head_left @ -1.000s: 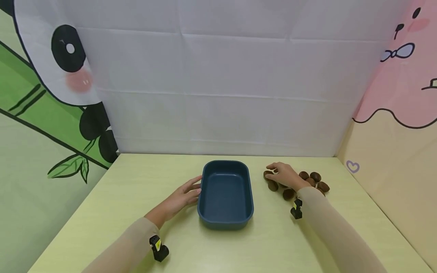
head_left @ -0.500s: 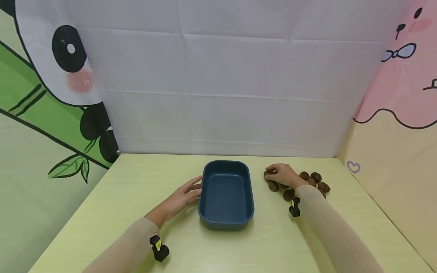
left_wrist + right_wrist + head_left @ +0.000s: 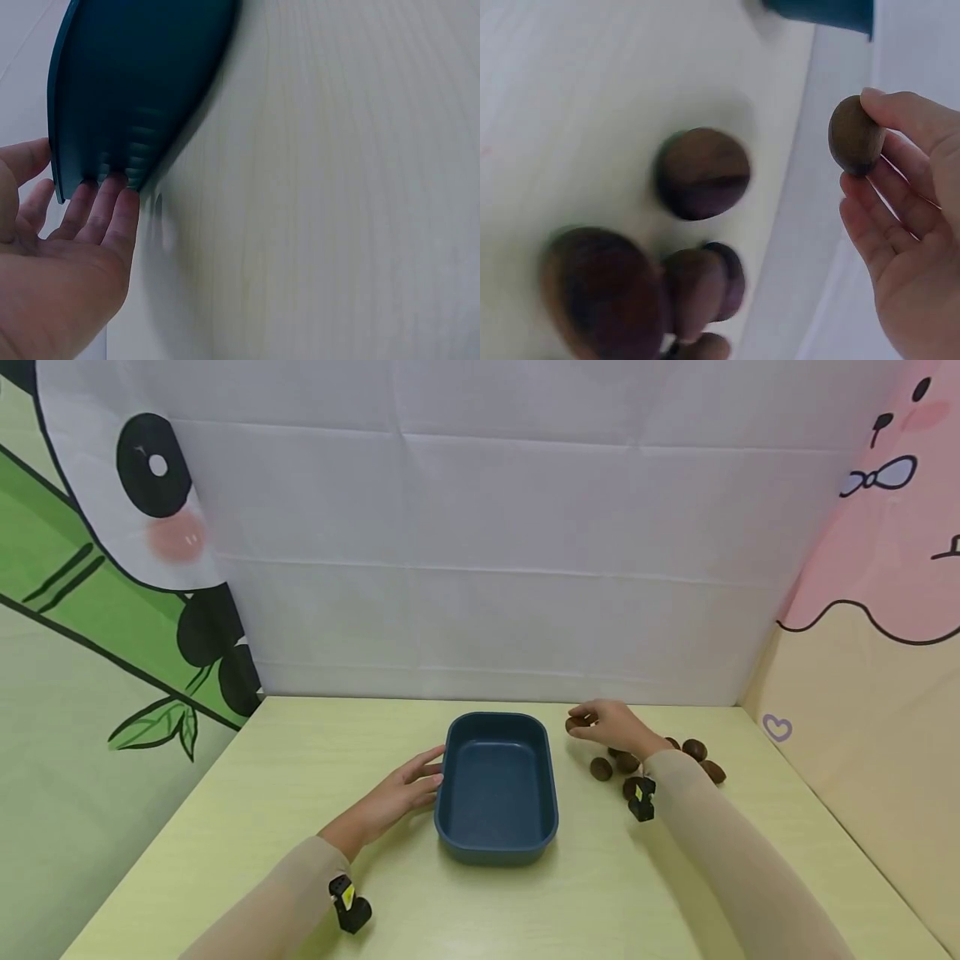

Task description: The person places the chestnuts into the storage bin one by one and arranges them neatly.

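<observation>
A deep blue rectangular tray point(image 3: 496, 850) sits in the middle of the table. My left hand point(image 3: 393, 799) rests against its left side with fingers extended; in the left wrist view the fingertips point(image 3: 114, 180) touch the outer wall. To the right of the tray, my right hand point(image 3: 617, 727) pinches one chestnut point(image 3: 854, 136) between thumb and fingers, raised over the table. Below and behind that hand several brown chestnuts point(image 3: 601, 768) lie loosely on the tabletop, partly hidden by the wrist and sleeve.
More chestnuts point(image 3: 694, 749) lie farther right, beyond the right sleeve. A white sheet point(image 3: 495, 635) closes off the back of the pale yellow table point(image 3: 337, 727). Printed cloths, one with a panda point(image 3: 153, 468), flank both sides.
My right hand has lifted a chestnut from the left end of the pile and moved slightly left and away toward the back. The left hand and tray stay in place.
</observation>
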`<state>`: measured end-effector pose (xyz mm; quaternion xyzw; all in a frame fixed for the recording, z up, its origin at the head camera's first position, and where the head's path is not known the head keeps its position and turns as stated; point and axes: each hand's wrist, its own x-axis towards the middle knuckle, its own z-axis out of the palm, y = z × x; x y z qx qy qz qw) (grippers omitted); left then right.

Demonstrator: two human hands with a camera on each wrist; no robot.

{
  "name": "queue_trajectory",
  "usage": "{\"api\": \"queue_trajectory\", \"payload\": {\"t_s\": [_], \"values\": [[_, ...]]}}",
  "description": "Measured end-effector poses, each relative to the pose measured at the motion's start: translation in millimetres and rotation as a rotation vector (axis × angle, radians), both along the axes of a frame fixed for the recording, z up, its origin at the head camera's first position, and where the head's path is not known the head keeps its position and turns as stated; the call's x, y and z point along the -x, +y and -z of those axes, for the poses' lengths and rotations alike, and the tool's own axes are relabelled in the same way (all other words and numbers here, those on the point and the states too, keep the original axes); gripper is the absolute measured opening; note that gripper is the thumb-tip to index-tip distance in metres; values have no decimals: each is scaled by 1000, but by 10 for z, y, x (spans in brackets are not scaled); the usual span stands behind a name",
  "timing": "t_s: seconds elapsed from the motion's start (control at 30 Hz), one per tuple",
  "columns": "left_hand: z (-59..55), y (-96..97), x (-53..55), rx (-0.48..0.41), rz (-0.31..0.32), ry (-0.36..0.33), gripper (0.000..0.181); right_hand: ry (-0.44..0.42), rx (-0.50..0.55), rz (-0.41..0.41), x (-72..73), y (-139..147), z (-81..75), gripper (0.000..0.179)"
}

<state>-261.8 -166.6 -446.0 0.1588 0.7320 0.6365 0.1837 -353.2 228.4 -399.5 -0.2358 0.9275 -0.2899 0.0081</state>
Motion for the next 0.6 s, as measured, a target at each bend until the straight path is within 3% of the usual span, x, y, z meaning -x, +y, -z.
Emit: {"api": "queue_trajectory", "payload": {"t_s": [0.23, 0.43, 0.6], "values": [[5, -5, 8, 3, -2, -2, 63, 69, -22, -64, -3, -218, -296, 42], [1, -11, 2, 1, -8, -2, 63, 6, 47, -84, -39, -532, -522, 44], [6, 4, 7, -1, -12, -6, 62, -72, 129, -101, -31, -797, -519, 44]]}}
